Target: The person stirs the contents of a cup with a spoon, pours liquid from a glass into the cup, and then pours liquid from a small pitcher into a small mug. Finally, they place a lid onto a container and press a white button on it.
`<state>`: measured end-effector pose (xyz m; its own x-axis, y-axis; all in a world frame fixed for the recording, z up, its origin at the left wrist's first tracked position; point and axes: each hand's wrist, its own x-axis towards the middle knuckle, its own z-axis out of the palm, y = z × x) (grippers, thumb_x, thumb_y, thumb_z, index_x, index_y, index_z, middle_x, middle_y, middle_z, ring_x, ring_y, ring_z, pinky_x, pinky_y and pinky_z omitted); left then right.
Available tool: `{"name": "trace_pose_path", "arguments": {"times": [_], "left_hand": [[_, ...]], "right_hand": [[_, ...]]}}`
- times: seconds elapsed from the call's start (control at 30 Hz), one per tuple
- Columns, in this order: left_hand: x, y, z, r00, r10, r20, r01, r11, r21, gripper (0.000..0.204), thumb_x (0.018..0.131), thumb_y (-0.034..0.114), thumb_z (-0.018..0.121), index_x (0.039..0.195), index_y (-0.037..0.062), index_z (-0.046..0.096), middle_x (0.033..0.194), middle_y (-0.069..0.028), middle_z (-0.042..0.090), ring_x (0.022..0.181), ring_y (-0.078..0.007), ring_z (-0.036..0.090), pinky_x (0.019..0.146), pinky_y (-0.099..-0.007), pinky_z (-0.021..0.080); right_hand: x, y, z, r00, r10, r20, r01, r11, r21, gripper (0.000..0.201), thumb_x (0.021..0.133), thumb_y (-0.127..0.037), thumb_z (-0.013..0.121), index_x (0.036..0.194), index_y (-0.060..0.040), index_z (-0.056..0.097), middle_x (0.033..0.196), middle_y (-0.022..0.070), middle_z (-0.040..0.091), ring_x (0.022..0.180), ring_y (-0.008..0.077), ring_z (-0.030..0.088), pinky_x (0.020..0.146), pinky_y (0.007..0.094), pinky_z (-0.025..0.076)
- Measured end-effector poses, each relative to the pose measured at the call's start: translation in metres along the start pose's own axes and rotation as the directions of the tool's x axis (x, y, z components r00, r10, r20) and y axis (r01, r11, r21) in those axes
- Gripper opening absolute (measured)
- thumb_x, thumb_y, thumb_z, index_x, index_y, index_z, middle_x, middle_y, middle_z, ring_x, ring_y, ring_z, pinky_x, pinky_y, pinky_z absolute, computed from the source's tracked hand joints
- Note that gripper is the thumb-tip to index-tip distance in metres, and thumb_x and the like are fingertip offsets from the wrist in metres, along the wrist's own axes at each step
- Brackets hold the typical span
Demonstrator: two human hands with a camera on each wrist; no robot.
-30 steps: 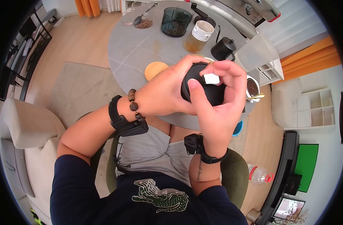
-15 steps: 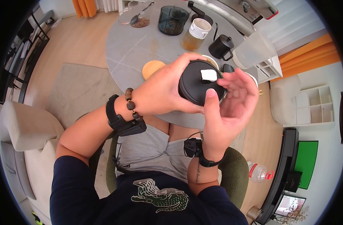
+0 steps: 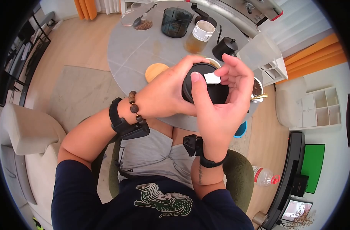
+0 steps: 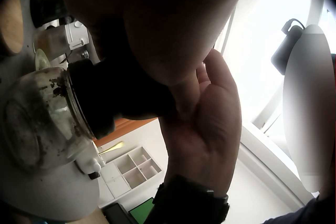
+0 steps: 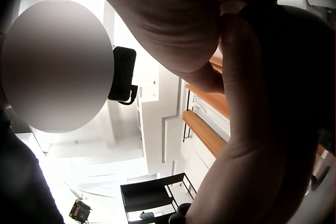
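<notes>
A glass jar (image 4: 37,129) with dark specks inside carries a wide black top (image 3: 219,96). From its centre rises a knob capped by a small white tab (image 3: 212,78). My left hand (image 3: 165,92) grips the black top from the left side, thumb toward me and fingers behind. With thumb and fingertips bent around the white-tabbed knob, my right hand (image 3: 225,97) pinches at it from the right. The left wrist view shows the jar tilted on its side in the frame; the grip itself is dark in both wrist views.
On the grey round table (image 3: 132,57) are a wooden disc (image 3: 156,72), a tinted container (image 3: 176,22), a white-topped vessel with amber liquid (image 3: 200,36) and a black kettle (image 3: 225,46). A gold spoon (image 3: 259,97) lies by a white cup at right.
Half a second ago my right thumb and fingers were spread to the right, off the tab; they have come back around it, thumb moving left. My left hand keeps its grip.
</notes>
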<state>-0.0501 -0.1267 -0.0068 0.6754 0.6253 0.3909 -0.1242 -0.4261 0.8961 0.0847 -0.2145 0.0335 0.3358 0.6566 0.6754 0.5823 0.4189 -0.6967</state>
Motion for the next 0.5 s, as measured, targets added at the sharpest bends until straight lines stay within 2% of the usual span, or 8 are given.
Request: {"name": "trace_pose_path", "arguments": {"times": [0.07, 0.13, 0.23, 0.33, 0.5], "left_hand": [[0.0, 0.0, -0.001, 1.0, -0.006, 0.008, 0.006, 1.0, 0.006, 0.098, 0.081, 0.019, 0.101, 0.163, 0.0085, 0.048, 0.146, -0.0127, 0.069, 0.133, -0.0234, 0.069, 0.111, -0.0399, 0.056], [0.0, -0.003, 0.0, 0.998, 0.06, -0.011, -0.06, 0.998, 0.034, 0.1, 0.08, 0.019, 0.101, 0.164, 0.0091, 0.047, 0.144, -0.0128, 0.069, 0.132, -0.0243, 0.069, 0.111, -0.0407, 0.056], [0.0, -0.001, 0.0, 1.0, 0.018, 0.009, -0.018, 1.0, 0.007, 0.104, 0.078, 0.019, 0.102, 0.164, 0.0085, 0.045, 0.146, -0.0135, 0.068, 0.133, -0.0253, 0.069, 0.112, -0.0417, 0.057], [0.001, -0.002, 0.0, 1.0, 0.026, 0.0, -0.026, 0.999, 0.025, 0.106, 0.077, 0.019, 0.102, 0.165, 0.0081, 0.044, 0.147, -0.0142, 0.068, 0.135, -0.0267, 0.069, 0.113, -0.0425, 0.057], [0.002, -0.002, 0.001, 0.998, 0.066, -0.013, -0.065, 0.995, 0.081, 0.106, 0.076, 0.019, 0.103, 0.164, 0.0077, 0.044, 0.147, -0.0147, 0.069, 0.135, -0.0281, 0.07, 0.113, -0.0424, 0.057]], "right_hand": [[0.003, 0.0, -0.002, 1.0, -0.007, 0.007, 0.007, 1.0, -0.011, 0.061, 0.088, -0.002, 0.092, 0.143, -0.0022, 0.065, 0.111, 0.002, 0.064, 0.102, 0.0123, 0.06, 0.095, 0.0295, 0.051], [0.006, -0.002, -0.003, 1.0, -0.014, 0.016, 0.014, 1.0, -0.021, 0.059, 0.089, -0.001, 0.091, 0.142, -0.002, 0.065, 0.111, 0.0019, 0.063, 0.1, 0.0119, 0.06, 0.094, 0.0289, 0.051], [0.01, -0.005, -0.003, 0.999, 0.021, 0.039, -0.02, 0.999, -0.045, 0.058, 0.089, 0.0, 0.09, 0.142, -0.0018, 0.065, 0.109, 0.0017, 0.063, 0.1, 0.0113, 0.059, 0.092, 0.0283, 0.051], [0.011, -0.004, -0.001, 0.999, -0.018, 0.046, 0.022, 0.995, -0.094, 0.056, 0.09, 0.001, 0.086, 0.143, -0.0017, 0.066, 0.109, 0.0017, 0.062, 0.099, 0.0109, 0.059, 0.091, 0.0279, 0.052], [0.011, -0.002, -0.003, 0.999, -0.008, 0.043, 0.011, 0.998, -0.056, 0.058, 0.089, 0.006, 0.078, 0.145, -0.001, 0.064, 0.11, 0.0031, 0.062, 0.101, 0.0122, 0.061, 0.096, 0.0289, 0.054]]}}
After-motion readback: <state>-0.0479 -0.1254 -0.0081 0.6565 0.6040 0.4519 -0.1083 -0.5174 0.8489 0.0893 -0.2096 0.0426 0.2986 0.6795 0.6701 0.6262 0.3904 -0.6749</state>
